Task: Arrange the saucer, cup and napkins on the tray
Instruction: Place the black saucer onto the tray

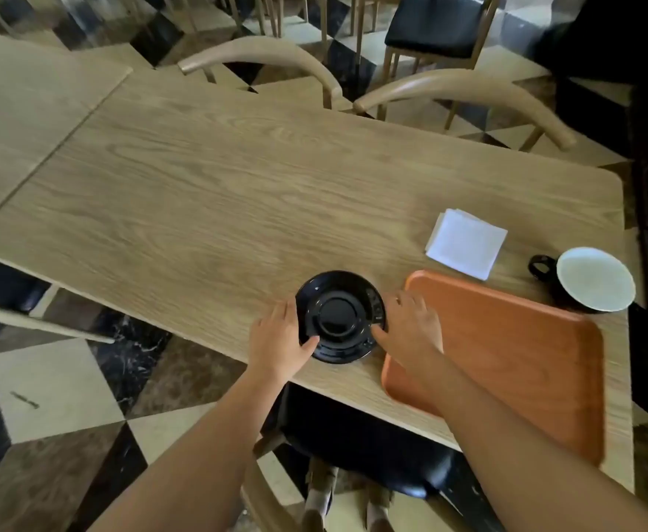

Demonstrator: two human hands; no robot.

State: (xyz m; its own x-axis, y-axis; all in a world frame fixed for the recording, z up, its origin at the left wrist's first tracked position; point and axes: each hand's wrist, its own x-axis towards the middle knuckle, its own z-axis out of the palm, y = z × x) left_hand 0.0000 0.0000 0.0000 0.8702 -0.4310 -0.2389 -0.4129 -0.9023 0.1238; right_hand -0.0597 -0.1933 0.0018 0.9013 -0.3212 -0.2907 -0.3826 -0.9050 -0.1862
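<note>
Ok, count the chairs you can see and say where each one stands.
4: two curved-back chairs at the table's far side, one black-seated chair beyond them, one black seat tucked under the near edge. Others may be cut off.

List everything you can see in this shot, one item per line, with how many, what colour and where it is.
Glossy black round saucer: one, black, on the table left of the tray.
Orange plastic tray: one, orange, near right corner, nothing on it.
Folded paper napkins: small stack, white, beyond the tray.
Black mug with white inside: one, by the tray's far right corner.
Light wooden table: one in front, another adjoining at left.
Wooden chairs: several, around the tables.
Left hand: on the saucer's left edge.
Right hand: on its right edge.
</note>
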